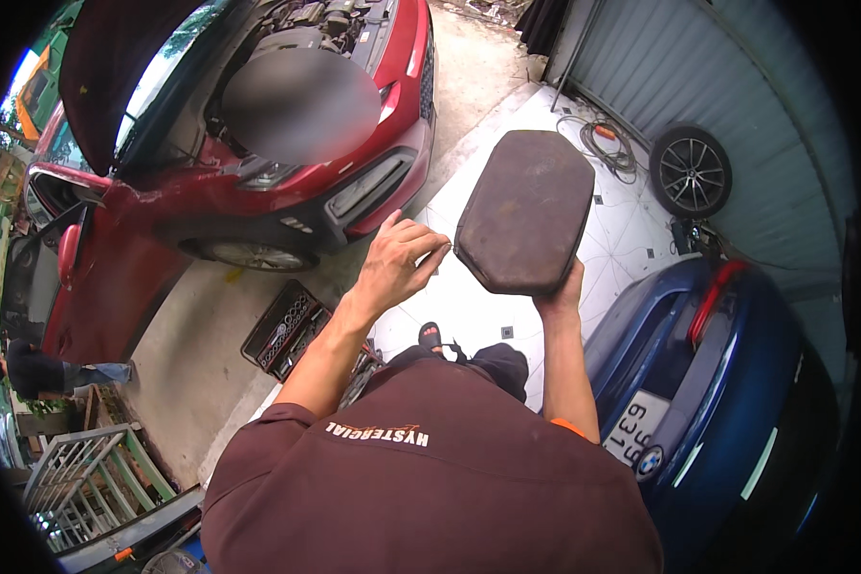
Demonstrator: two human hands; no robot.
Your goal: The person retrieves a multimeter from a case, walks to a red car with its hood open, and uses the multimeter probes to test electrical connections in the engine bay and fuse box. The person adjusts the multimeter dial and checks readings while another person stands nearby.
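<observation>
A dark brown, flat, octagonal slab with rounded edges (526,212), scuffed and padded-looking, is held up in front of me. My right hand (566,292) grips it at its lower right edge, with most of the fingers hidden beneath it. At the slab's left edge, my left hand (404,251) is closed, thumb and forefinger pinched together. Whether those fingertips touch the edge or hold something small, I cannot make out.
A red car (287,196) with its hood up stands at the left, an open socket set (285,325) near it. On the right are a blue car's rear (684,335), a loose wheel (691,172) and a coiled hose (610,151). Another person (43,370) is at the far left.
</observation>
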